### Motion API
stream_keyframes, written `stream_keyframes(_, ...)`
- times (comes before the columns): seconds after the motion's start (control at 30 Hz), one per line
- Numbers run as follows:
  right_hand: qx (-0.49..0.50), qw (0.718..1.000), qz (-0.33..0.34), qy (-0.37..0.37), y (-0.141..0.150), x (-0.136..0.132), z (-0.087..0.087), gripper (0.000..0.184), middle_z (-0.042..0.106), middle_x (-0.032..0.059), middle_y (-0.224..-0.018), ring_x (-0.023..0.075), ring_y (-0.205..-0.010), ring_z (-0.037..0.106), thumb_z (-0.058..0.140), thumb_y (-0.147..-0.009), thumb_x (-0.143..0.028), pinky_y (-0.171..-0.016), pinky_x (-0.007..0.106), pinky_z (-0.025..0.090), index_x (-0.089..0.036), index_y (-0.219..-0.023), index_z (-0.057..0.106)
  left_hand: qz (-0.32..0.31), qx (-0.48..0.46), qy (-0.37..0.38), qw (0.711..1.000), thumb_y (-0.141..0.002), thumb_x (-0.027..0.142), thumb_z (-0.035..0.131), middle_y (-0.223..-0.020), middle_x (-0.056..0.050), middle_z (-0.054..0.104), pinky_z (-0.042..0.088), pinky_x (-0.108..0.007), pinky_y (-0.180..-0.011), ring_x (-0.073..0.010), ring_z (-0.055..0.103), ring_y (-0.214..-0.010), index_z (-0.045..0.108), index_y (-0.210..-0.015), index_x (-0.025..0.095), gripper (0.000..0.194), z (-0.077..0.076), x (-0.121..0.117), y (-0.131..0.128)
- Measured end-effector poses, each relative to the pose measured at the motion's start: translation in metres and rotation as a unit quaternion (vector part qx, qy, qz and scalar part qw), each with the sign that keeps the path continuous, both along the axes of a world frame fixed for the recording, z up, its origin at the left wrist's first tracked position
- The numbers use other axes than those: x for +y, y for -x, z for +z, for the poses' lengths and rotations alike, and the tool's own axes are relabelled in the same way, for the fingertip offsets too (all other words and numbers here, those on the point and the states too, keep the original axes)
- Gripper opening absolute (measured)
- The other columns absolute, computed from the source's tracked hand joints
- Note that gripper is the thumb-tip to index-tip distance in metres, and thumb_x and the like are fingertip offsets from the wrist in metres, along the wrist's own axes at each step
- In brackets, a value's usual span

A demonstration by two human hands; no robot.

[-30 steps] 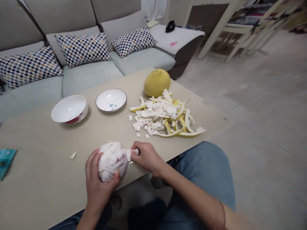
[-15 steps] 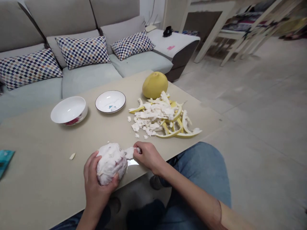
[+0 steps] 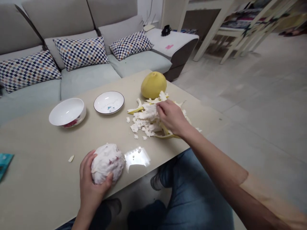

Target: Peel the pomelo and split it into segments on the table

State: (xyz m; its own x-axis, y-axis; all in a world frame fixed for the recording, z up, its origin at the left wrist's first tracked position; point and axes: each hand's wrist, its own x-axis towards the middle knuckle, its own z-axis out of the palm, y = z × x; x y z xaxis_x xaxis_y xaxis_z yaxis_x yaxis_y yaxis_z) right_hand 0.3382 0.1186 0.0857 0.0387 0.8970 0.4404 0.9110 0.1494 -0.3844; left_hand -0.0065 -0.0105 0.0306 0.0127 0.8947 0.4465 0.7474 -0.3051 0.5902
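Observation:
My left hand (image 3: 91, 185) grips a peeled pomelo (image 3: 107, 162), a white pithy ball with pink flesh showing, resting on the beige table (image 3: 38, 166) near its front edge. My right hand (image 3: 171, 116) is stretched out over the pile of white pith and yellow peel (image 3: 146, 119) at the table's right side. Its fingers are curled down onto the pile; whether a scrap is still pinched in them is hidden. A whole yellow pomelo (image 3: 153, 84) stands just behind the pile.
A white bowl (image 3: 67, 112) and a shallow white plate (image 3: 108, 102) sit at the back of the table. A small pith scrap (image 3: 71, 158) lies left of the fruit. A teal object (image 3: 4, 161) lies at the left edge. A grey sofa with checked cushions (image 3: 80, 52) stands behind.
My right hand pulled a strip of pith off the peeled pomelo and moved up and right to the peel pile. My left hand stays on the fruit.

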Motion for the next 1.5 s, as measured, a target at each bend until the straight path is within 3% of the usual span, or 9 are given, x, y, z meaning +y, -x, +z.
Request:
stream_keyframes(0.13,-0.028,0.998,-0.003,-0.048,0.002,0.006,0.008,0.028,0.064,0.0207,-0.114,0.0339,-0.108,0.057,0.046,-0.094,-0.022,-0.096,0.05,0.044,-0.013,-0.103,0.071,0.022,-0.094,0.076,0.992,-0.079,0.042,0.07,-0.14,-0.012,0.053,0.04,-0.052,-0.112,-0.0323,0.051,-0.13,0.049,-0.134,0.024,0.062,-0.003,0.008,0.015)
stream_keyframes(0.27,0.04,0.993,0.099,-0.053,0.031,-0.021,0.005,0.023,0.069,0.0144,-0.104,0.0274,-0.1,0.062,0.05,-0.093,-0.019,-0.09,0.042,0.049,-0.016,-0.096,0.073,0.036,-0.175,0.119,0.977,-0.081,0.048,0.069,-0.138,-0.014,0.055,0.045,-0.047,-0.108,-0.031,0.056,-0.126,0.047,-0.137,0.021,0.066,-0.007,0.012,0.025)
stream_keyframes(0.43,0.193,0.944,0.22,0.15,0.085,-0.065,-0.012,0.018,0.075,0.0054,-0.096,0.0179,-0.087,0.067,0.058,-0.09,-0.017,-0.079,0.03,0.051,-0.019,-0.096,0.074,0.029,-0.158,0.1,0.982,-0.078,0.047,0.072,-0.141,-0.013,0.052,0.042,-0.047,-0.112,-0.0309,0.052,-0.13,0.047,-0.136,0.021,0.069,-0.007,0.009,0.021)
stream_keyframes(0.57,0.259,0.892,0.23,0.291,0.117,-0.08,-0.024,0.016,0.077,0.0029,-0.086,0.0142,-0.073,0.067,0.062,-0.09,-0.021,-0.067,0.024,0.048,-0.018,-0.094,0.077,0.023,-0.163,0.095,0.982,-0.072,0.05,0.076,-0.141,-0.011,0.052,0.038,-0.048,-0.113,-0.0319,0.05,-0.131,0.049,-0.134,0.023,0.072,-0.004,0.008,0.015)
stream_keyframes(0.73,0.178,0.911,0.253,0.274,0.132,-0.075,-0.024,0.018,0.077,0.0077,-0.092,0.0176,-0.081,0.068,0.068,-0.089,-0.028,-0.074,0.025,0.046,-0.016,-0.099,0.076,0.026,-0.177,0.103,0.978,-0.071,0.049,0.077,-0.141,-0.011,0.052,0.038,-0.048,-0.113,-0.0318,0.049,-0.131,0.05,-0.133,0.024,0.072,-0.004,0.009,0.014)
stream_keyframes(0.87,0.078,0.92,0.284,0.258,0.137,-0.068,-0.022,0.018,0.076,0.0092,-0.086,0.0188,-0.081,0.067,0.061,-0.092,-0.024,-0.072,0.026,0.042,-0.015,-0.086,0.076,0.032,-0.185,0.112,0.976,-0.07,0.047,0.077,-0.14,-0.012,0.053,0.039,-0.05,-0.112,-0.0328,0.05,-0.13,0.05,-0.134,0.024,0.073,-0.004,0.011,0.016)
stream_keyframes(1.17,0.092,0.941,0.179,0.272,0.152,-0.061,-0.028,0.014,0.074,0.0071,-0.077,0.0167,-0.072,0.064,0.059,-0.082,-0.012,-0.065,0.025,0.039,-0.014,-0.077,0.073,0.056,-0.144,0.101,0.983,-0.072,0.038,0.075,-0.138,-0.01,0.054,0.039,-0.051,-0.112,-0.0314,0.052,-0.127,0.052,-0.132,0.025,0.066,0.001,0.012,0.007)
stream_keyframes(1.33,0.218,0.901,0.191,0.323,0.142,-0.057,-0.022,0.011,0.075,0.0024,-0.072,0.014,-0.066,0.064,0.065,-0.078,-0.016,-0.061,0.022,0.041,-0.016,-0.08,0.075,0.055,-0.15,0.094,0.983,-0.073,0.04,0.074,-0.138,-0.011,0.054,0.04,-0.05,-0.11,-0.0311,0.052,-0.127,0.05,-0.133,0.024,0.066,-0.001,0.011,0.008)
stream_keyframes(1.5,0.227,0.865,0.21,0.395,0.136,-0.048,-0.018,0.01,0.073,0.0012,-0.064,0.0136,-0.061,0.064,0.065,-0.073,-0.016,-0.056,0.021,0.04,-0.016,-0.072,0.075,0.021,-0.144,0.076,0.986,-0.071,0.042,0.076,-0.139,-0.012,0.053,0.041,-0.047,-0.11,-0.0307,0.051,-0.129,0.05,-0.131,0.023,0.068,-0.002,0.011,0.012)
